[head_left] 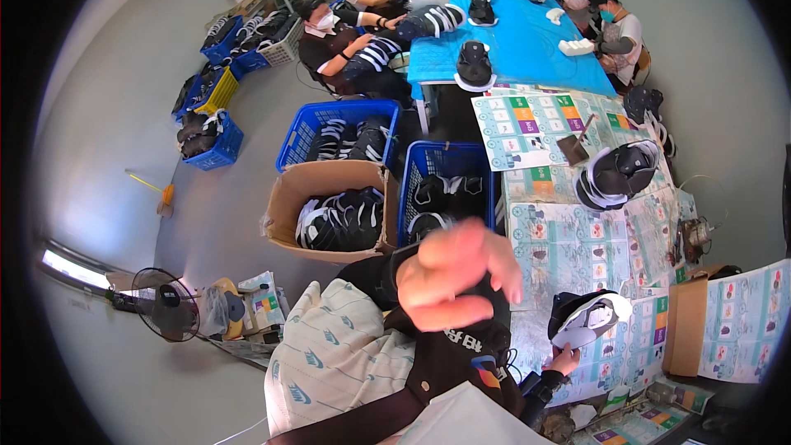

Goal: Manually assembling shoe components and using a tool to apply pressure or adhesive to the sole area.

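A black cap (582, 308) with a white lining and a grey visor lies tilted on the paper-covered table at my right. My right hand (564, 360) grips its near edge by the visor, with some fingers hidden beneath. Raised close to the camera, my left hand (457, 276) is blurred. Its fingers are loosely bent and the thumb stands apart, with nothing seen in it. Farther along the table sits a stack of black-and-white caps (620, 171).
At my left stand a cardboard box (282, 227) and blue baskets (405, 166) holding nested caps. A small brown tool (573, 150) lies on the printed sheets. Several co-workers sit around a blue table (535, 53). A fan (165, 305) stands far left.
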Available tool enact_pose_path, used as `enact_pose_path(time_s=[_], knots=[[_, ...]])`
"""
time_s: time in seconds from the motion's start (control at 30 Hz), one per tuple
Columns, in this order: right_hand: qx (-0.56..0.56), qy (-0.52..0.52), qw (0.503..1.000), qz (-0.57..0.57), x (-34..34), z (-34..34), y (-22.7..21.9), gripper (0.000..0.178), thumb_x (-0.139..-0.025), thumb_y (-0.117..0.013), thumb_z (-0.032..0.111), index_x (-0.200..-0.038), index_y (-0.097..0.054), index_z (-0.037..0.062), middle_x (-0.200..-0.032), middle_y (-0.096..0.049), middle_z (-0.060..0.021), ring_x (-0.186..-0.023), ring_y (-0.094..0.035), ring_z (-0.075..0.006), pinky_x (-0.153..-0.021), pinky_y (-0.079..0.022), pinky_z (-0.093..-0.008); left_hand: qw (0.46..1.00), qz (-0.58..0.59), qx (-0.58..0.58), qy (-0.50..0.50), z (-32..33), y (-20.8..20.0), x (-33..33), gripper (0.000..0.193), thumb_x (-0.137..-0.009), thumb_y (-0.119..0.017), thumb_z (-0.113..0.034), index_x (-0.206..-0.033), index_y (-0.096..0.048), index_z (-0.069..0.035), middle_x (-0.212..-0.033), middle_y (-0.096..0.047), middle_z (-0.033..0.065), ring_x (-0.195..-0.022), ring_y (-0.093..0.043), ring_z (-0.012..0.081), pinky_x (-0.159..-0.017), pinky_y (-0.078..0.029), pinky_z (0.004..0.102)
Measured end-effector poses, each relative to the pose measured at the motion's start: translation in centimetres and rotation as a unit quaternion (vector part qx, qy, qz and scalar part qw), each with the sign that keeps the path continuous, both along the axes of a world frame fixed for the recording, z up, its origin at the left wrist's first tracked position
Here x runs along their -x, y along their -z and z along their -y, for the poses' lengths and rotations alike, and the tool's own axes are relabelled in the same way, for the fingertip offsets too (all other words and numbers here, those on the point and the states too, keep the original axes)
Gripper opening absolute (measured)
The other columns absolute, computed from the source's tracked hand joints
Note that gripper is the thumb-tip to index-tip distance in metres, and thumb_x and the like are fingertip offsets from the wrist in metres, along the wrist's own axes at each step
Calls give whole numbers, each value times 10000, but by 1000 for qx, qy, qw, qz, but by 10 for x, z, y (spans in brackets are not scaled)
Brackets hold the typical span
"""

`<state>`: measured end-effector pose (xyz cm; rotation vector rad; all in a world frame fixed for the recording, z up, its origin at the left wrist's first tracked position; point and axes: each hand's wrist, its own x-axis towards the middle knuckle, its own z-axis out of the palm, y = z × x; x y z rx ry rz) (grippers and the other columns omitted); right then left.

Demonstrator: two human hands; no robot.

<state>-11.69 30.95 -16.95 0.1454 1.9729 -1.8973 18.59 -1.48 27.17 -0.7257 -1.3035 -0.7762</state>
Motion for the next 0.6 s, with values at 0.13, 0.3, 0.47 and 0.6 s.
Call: enact_pose_path(time_s=[0.13,0.3,0.47,0.6], knots=[[21,9,999,40,-7,7,-8,297,-939,-630,81,-1187,-564,-69,-1095,-650,-170,-881,-704,-303,-734,-651,-396,947,312,-25,74,-3,9,-11,466,-919,-585,102,-1381,-521,103,-1541,-411,314,-1072,-667,408,-840,-560,465],[81,-22,988,132,-18,11,-11,242,-948,-614,58,-1150,-564,-67,-1097,-621,-158,-922,-694,-277,-780,-640,-373,830,531,23,-168,28,154,68,364,-952,-639,-82,-1305,-630,8,-1311,-666,129,-990,-688,350,-871,-528,423],[109,-111,977,144,-19,16,16,203,-951,-584,17,-1143,-544,-32,-1050,-602,-139,-881,-696,-268,-770,-642,-354,526,836,142,-69,50,315,96,434,-959,-666,-368,-1200,-651,-8,-960,-743,137,-857,-711,319,-778,-543,428],[134,-149,968,148,-29,15,23,249,-940,-624,52,-1179,-560,20,-1058,-659,-126,-860,-702,-250,-740,-652,-360,470,857,-170,126,16,368,118,436,-1032,-563,-416,-1202,-657,-25,-1024,-730,90,-861,-707,200,-729,-574,359]])
